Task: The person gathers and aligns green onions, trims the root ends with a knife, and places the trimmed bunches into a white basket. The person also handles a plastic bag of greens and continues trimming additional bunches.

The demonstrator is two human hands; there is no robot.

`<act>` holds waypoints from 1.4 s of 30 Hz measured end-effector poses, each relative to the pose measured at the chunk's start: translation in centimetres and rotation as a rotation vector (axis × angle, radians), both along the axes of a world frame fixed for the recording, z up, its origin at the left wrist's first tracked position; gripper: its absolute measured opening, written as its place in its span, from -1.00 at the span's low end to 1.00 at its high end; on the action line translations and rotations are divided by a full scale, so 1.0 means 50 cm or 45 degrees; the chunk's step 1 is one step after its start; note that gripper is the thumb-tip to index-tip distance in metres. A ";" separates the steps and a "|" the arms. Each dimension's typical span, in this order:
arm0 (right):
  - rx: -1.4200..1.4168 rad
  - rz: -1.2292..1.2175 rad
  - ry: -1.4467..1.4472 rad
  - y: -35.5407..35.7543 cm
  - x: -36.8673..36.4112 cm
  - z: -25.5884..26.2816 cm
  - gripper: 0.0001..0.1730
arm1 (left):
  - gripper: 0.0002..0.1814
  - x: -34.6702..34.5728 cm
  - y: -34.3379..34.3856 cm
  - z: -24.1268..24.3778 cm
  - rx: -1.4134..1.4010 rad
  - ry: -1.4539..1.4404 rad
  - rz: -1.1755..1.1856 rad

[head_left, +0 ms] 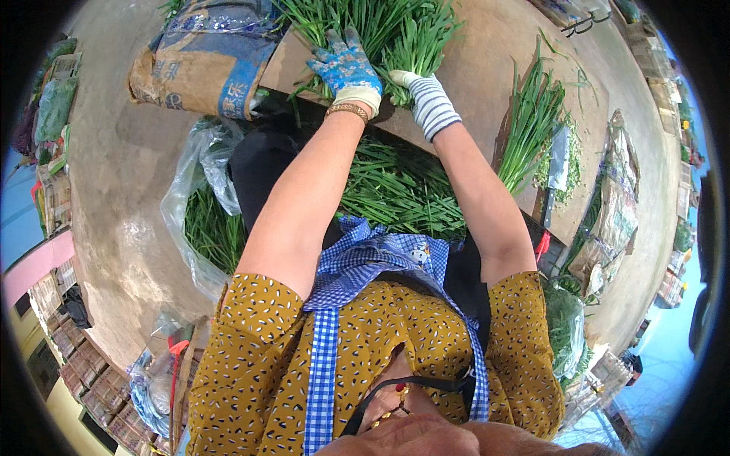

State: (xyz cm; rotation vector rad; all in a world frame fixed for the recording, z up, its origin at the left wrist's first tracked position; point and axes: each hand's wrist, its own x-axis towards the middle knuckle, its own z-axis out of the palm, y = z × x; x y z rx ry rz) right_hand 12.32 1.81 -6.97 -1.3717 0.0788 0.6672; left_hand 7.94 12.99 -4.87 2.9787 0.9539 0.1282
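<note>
My left hand (347,67), in a blue flowered glove, lies with fingers spread on a heap of long green leaves (348,14) that look like Chinese chives. My right hand (429,104), in a white glove with dark stripes, is closed around the base of a bunch of the same greens (419,48). Both hands are at the near edge of a low wooden board (473,74). Below the board, before my lap, lies a mass of loose cut leaves (399,188).
Right on the board lie another bunch of greens (530,119), a cleaver (559,157) and chopped bits (573,171). A printed paper sack (188,74) stands at upper left. A clear plastic bag (197,165) holds leaves by my left leg. A crumpled woven sack (613,211) lies far right.
</note>
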 end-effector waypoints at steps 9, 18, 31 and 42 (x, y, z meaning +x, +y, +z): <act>0.161 0.058 0.263 -0.081 0.018 0.084 -0.75 | -0.16 0.013 0.120 -0.020 -0.008 -0.112 -0.084; 0.487 0.235 0.049 -0.225 -0.026 0.207 -0.53 | -0.17 0.013 0.281 0.004 -0.380 -0.093 0.250; 0.182 0.161 0.321 -0.211 -0.168 0.009 -0.40 | -0.20 -0.129 0.041 -0.046 -0.724 -0.623 -0.374; -0.752 -0.104 -0.202 -0.267 0.003 0.041 -0.06 | -0.54 -0.026 0.024 -0.109 -1.985 -0.589 -0.091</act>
